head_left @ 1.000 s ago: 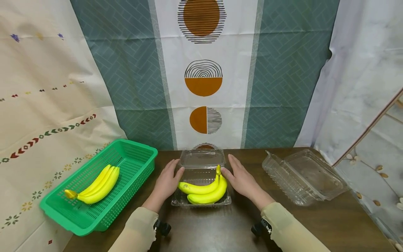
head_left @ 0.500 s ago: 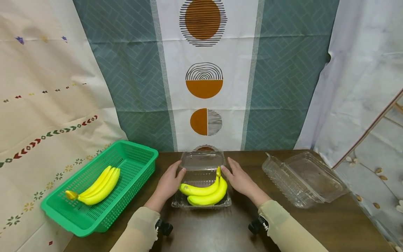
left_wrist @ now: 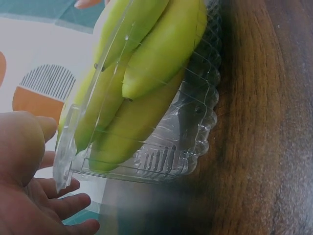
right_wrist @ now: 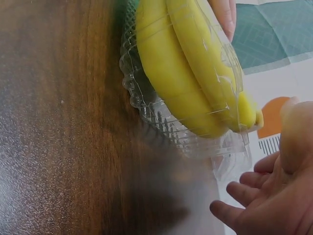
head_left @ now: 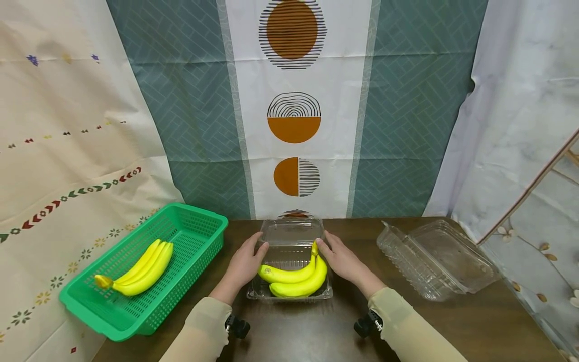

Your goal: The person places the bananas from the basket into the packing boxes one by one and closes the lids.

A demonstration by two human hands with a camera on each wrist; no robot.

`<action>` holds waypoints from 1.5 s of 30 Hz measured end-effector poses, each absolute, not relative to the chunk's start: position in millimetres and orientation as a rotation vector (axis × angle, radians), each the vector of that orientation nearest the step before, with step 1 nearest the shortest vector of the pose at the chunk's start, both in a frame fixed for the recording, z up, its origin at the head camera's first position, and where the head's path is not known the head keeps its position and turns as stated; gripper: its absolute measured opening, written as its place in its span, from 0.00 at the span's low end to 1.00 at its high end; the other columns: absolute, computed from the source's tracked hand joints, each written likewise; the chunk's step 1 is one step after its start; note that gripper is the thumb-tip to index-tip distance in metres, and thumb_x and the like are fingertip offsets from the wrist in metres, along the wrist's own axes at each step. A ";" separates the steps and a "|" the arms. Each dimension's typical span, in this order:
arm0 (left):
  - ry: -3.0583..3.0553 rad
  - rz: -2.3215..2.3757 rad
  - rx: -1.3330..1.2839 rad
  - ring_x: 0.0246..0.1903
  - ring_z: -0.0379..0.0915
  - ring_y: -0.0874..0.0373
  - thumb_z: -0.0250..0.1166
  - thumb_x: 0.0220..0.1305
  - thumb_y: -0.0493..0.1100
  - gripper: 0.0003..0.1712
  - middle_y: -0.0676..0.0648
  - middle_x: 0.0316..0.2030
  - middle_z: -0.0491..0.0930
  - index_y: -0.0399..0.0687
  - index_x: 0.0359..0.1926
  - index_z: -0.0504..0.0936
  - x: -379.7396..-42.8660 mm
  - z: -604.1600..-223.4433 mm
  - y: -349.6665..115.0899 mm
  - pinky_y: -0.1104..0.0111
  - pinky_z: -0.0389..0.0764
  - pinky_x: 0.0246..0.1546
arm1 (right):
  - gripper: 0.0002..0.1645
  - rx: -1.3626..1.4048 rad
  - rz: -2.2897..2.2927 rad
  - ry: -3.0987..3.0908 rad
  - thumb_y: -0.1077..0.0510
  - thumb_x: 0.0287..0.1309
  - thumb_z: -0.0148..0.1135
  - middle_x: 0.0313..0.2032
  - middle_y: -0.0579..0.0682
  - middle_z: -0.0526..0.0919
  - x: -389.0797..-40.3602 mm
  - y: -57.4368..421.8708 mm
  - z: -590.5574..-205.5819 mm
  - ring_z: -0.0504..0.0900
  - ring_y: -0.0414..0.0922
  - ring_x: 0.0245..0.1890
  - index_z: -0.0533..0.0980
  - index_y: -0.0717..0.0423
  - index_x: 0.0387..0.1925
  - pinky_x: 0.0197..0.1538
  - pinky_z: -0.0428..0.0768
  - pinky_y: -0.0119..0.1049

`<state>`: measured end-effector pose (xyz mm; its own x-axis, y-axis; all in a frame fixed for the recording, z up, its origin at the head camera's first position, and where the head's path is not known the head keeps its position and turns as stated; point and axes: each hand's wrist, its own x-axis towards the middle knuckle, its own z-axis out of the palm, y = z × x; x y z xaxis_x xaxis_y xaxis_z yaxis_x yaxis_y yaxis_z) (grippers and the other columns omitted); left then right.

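A clear plastic clamshell container point(head_left: 289, 299) lies on the table with its lid point(head_left: 293, 232) raised at the back. Inside it rests a bunch of yellow bananas point(head_left: 299, 288), stem toward the right rear. My left hand point(head_left: 244, 264) is at the container's left side, thumb and fingers spread around the back corner where lid and base meet. On the other side, my right hand point(head_left: 346, 261) has its thumb by the banana stem and its fingers extended along the lid's edge. In both wrist views the fingers look loose, and the clear walls show the bananas.
On the left stands a green plastic basket point(head_left: 192, 256) with another bunch of bananas point(head_left: 143, 269) in it. A second clear clamshell container point(head_left: 445, 256) lies open on the right. A patterned cloth point(head_left: 294, 100) hangs behind the brown table point(head_left: 294, 337).
Both hands have drawn slightly inward at the container's rear corners, the right one a little more. The whole head view has shifted slightly; bananas, basket and containers stay put.
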<state>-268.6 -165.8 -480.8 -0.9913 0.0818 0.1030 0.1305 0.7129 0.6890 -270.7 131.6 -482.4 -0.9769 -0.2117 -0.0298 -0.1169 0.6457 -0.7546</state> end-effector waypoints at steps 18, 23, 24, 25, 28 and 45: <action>-2.827 -1.237 -0.153 0.75 0.67 0.30 0.60 0.87 0.51 0.35 0.34 0.79 0.68 0.44 0.85 0.65 -263.0 -479.2 -164.1 0.33 0.69 0.71 | 0.47 -0.329 -1.281 2.739 0.36 0.88 0.46 0.86 0.67 0.52 -263.0 132.2 -478.5 0.56 0.67 0.84 0.52 0.66 0.87 0.81 0.56 0.67; -2.810 -1.248 -0.157 0.75 0.67 0.30 0.60 0.87 0.51 0.35 0.33 0.79 0.68 0.44 0.85 0.65 -260.5 -479.3 -164.4 0.32 0.70 0.71 | 0.49 -0.334 -1.286 2.755 0.33 0.87 0.45 0.85 0.67 0.53 -259.4 132.4 -475.8 0.56 0.67 0.84 0.53 0.66 0.87 0.81 0.57 0.67; -2.806 -1.245 -0.158 0.75 0.67 0.30 0.60 0.87 0.51 0.35 0.33 0.79 0.68 0.44 0.85 0.65 -260.2 -479.5 -164.6 0.32 0.70 0.71 | 0.49 -0.334 -1.283 2.761 0.33 0.87 0.45 0.85 0.67 0.53 -258.7 132.6 -475.6 0.57 0.67 0.84 0.53 0.66 0.87 0.81 0.57 0.67; -2.801 -1.243 -0.158 0.75 0.67 0.30 0.60 0.87 0.51 0.35 0.33 0.79 0.68 0.44 0.85 0.65 -260.0 -479.7 -164.8 0.32 0.70 0.70 | 0.49 -0.335 -1.285 2.764 0.33 0.87 0.45 0.85 0.68 0.53 -257.9 132.6 -475.0 0.57 0.67 0.84 0.54 0.66 0.87 0.81 0.57 0.67; -2.780 -1.236 -0.168 0.74 0.69 0.30 0.60 0.87 0.51 0.34 0.33 0.78 0.70 0.44 0.84 0.66 -259.8 -479.7 -165.2 0.33 0.72 0.70 | 0.48 -0.329 -1.289 2.771 0.34 0.88 0.45 0.85 0.67 0.54 -256.4 133.0 -473.6 0.57 0.67 0.83 0.54 0.65 0.87 0.81 0.57 0.68; -2.647 -1.311 -0.148 0.68 0.75 0.36 0.65 0.83 0.47 0.35 0.32 0.71 0.73 0.45 0.83 0.68 -263.6 -471.3 -163.6 0.38 0.77 0.68 | 0.51 -0.353 -1.376 2.810 0.31 0.86 0.47 0.83 0.67 0.59 -257.4 136.3 -469.7 0.62 0.68 0.82 0.54 0.64 0.87 0.80 0.60 0.68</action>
